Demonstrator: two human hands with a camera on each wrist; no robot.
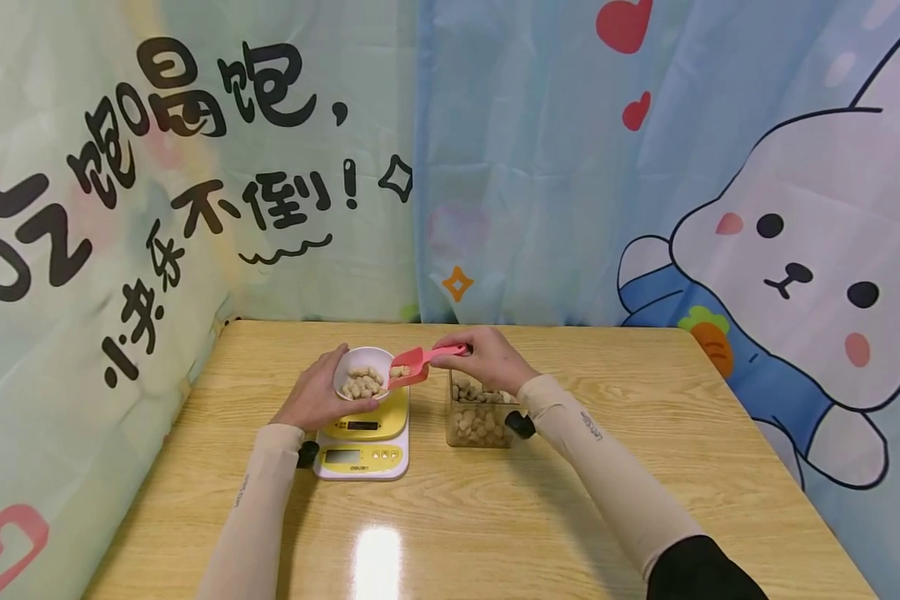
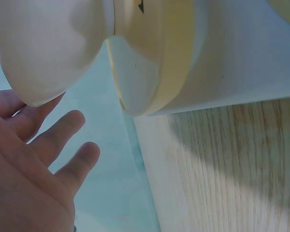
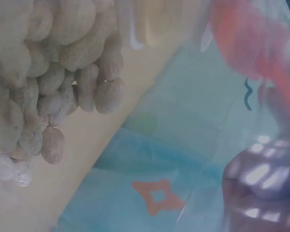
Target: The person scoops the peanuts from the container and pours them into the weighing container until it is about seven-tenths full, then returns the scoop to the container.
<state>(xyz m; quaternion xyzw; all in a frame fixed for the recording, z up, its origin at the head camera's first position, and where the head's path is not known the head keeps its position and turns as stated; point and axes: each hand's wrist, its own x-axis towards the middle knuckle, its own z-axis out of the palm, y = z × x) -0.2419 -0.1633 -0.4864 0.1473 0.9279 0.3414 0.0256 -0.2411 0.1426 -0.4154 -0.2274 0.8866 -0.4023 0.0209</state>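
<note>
My left hand (image 1: 317, 393) holds a white bowl (image 1: 342, 367) by its side, thumb along the near rim. In the left wrist view the bowl (image 2: 48, 48) is tilted beside the scale's round platform, with some fingers spread apart below it. Peanuts in their shells (image 1: 363, 382) lie in the bowl. From the right, my right hand (image 1: 487, 360) grips a pink-red scoop (image 1: 412, 363) by its handle. A few peanuts sit in the scoop, whose front edge is right at the bowl's rim. Under the bowl stands a yellow and white kitchen scale (image 1: 363, 462).
A clear box (image 1: 480, 425) of unshelled peanuts stands right of the scale, below my right wrist, which partly covers it. The peanuts (image 3: 53, 58) fill much of the right wrist view. Behind the wooden table (image 1: 607, 400) hang printed curtains (image 1: 525, 167).
</note>
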